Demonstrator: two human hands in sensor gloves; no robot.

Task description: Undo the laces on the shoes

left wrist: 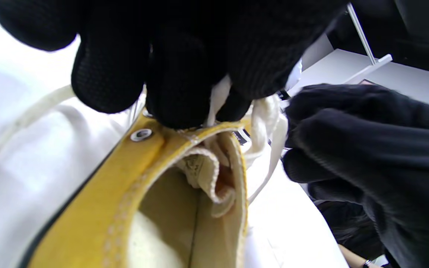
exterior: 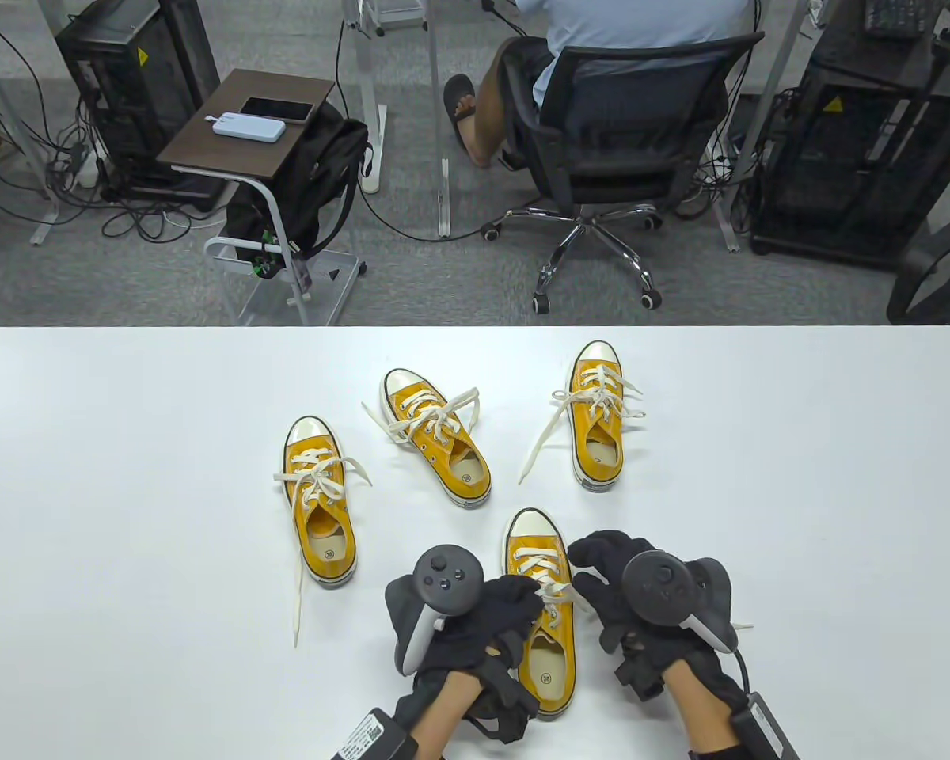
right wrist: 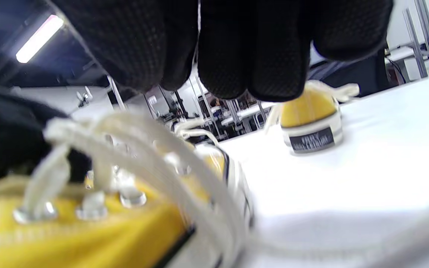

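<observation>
— Gloved and black, the left hand (exterior: pixel 475 625) curls over the nearest shoe (exterior: pixel 545 633), fingertips (left wrist: pixel 184 108) pinching its cream lace (left wrist: pixel 218 96) at the collar.

— And the right hand (exterior: pixel 641 602)?

— Just right of that shoe, fingers (right wrist: pixel 270 56) bent; whether they grip lace I cannot tell. Three more yellow canvas shoes (exterior: pixel 435 447) sit beyond it on the white table (exterior: pixel 87 475).

Four sneakers sit on the table (exterior: pixel 87 475): the nearest sneaker (exterior: pixel 545 633) lies between the left hand (exterior: pixel 475 625) and right hand (exterior: pixel 641 602), toe pointing away. Beyond it, the left sneaker (exterior: pixel 321 507), middle sneaker (exterior: pixel 439 447) and right sneaker (exterior: pixel 598 423) spread apart in an arc. Behind the table stand a side table (exterior: pixel 245 127) on the left and an office chair (exterior: pixel 625 150), with a person seated.
</observation>
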